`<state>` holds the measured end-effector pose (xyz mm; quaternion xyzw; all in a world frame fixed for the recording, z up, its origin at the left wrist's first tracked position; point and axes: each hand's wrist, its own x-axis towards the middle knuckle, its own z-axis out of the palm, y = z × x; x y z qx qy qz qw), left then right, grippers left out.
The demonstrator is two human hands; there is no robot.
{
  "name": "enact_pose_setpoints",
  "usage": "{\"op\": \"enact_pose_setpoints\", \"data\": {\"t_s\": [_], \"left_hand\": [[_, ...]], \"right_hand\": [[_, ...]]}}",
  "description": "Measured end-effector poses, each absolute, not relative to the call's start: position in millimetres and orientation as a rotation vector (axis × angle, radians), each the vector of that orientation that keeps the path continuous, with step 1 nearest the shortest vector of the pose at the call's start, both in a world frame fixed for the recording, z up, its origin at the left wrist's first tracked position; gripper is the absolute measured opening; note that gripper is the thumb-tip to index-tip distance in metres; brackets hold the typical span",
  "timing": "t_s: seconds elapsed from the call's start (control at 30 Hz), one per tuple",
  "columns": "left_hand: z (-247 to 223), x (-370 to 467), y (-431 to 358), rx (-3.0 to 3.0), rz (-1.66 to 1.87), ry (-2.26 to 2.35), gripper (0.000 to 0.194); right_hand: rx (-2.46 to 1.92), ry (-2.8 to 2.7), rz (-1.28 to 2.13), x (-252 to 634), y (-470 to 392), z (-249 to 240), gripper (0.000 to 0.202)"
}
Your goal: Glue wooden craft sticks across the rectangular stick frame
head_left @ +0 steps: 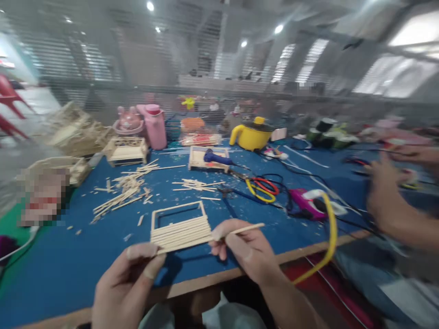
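A small rectangular frame (179, 207) of thin wooden sticks is in front of me, its near part covered by sticks laid side by side. Along its near edge runs a wooden stick (250, 227), jutting out to the right. My left hand (132, 269) pinches the stick's left end at the frame's near left corner. At the near right corner my right hand (245, 246) has the same stick between thumb and fingers. Whether either hand also grips the frame is hard to tell. Beyond the frame lie loose sticks (195, 184) and a blue glue gun (217, 157) resting on a wooden piece.
Pliers with red and yellow handles (260, 189) and a purple-and-white device (308, 204) lie right, among cables. A yellow pot (255, 135) and pink flask (156, 128) stand behind. Finished wooden pieces (126, 150) sit back left. Another person's hand (384, 183) is at right.
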<state>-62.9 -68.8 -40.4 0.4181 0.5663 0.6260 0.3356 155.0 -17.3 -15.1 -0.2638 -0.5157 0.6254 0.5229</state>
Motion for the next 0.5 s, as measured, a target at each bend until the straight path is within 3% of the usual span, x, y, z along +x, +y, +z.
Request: {"op": "enact_pose_setpoints", "data": {"t_s": [0.13,0.5], "left_hand": [[-30.7,-65.9,-57.0,0.924,1.753,1.17,0.024],[-29.3,-65.4,-64.9,0.746,1.683,1.021,0.02]], "right_hand": [[-0.622,-1.147,1.48,157.2,-14.3,-17.1,0.011],[-0.686,-1.205,1.349,148.5,-14.3,-6.8,0.01]]}}
